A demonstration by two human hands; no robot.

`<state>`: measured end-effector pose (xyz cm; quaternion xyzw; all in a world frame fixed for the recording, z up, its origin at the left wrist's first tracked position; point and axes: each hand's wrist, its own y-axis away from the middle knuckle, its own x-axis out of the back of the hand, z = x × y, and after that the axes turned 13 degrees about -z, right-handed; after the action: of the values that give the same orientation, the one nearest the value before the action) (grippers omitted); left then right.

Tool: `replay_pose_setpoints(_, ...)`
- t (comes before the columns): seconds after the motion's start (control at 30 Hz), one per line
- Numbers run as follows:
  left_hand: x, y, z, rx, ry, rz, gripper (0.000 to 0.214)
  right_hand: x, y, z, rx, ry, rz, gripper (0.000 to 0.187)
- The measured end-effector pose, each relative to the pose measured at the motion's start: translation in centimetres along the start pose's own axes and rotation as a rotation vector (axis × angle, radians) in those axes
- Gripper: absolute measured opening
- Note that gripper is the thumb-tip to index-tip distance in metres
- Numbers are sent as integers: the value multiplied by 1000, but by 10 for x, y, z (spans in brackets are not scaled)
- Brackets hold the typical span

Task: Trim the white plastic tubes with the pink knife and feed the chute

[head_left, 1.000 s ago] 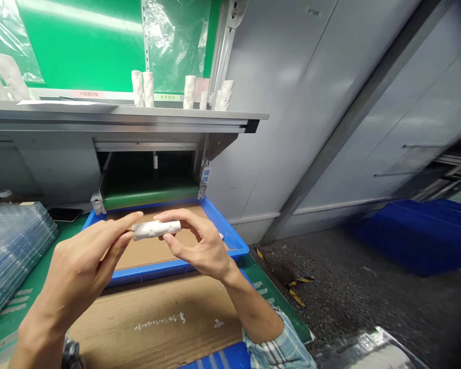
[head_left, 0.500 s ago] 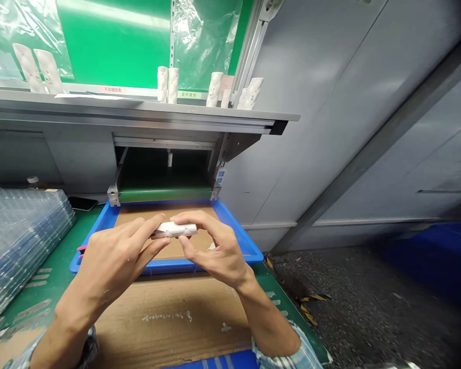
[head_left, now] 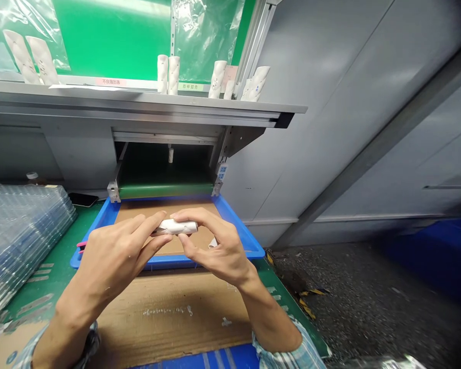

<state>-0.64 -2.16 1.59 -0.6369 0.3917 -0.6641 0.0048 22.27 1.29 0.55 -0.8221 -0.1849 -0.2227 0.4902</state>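
A short white cylinder (head_left: pixel 180 227) with small marks on its surface lies level between my two hands. My left hand (head_left: pixel 117 246) pinches its left end between thumb and fingers. Thumb and fingers of my right hand (head_left: pixel 215 245) close on its right part from above and below. Both hands are above a blue tray (head_left: pixel 249 250) lined with brown cardboard. A small white piece (head_left: pixel 212 243) in the tray is partly hidden behind my right hand.
Behind the tray a green conveyor belt (head_left: pixel 165 190) carries another white cylinder (head_left: pixel 171 155). More white cylinders (head_left: pixel 168 75) stand on the shelf (head_left: pixel 138 105) above. Stacked clear plastic trays (head_left: pixel 23 241) fill the left side, near a phone (head_left: pixel 83 199). Cardboard (head_left: pixel 169 318) covers the near table.
The white cylinder seems slightly rotated about its length between my fingers. My grip stays much the same. The whole view has shifted a little, with the shelf appearing higher.
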Motion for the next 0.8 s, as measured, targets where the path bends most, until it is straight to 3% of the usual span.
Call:
replay_pose_setpoints(0.57, 5, 3, 3, -49, -112, 92, 33, 2, 3, -4, -12, -31, 8, 32)
replay_pose_setpoints(0.8, 4, 2, 2, -51, -12, 82, 30, 1, 3, -4, -38, -65, 10, 35)
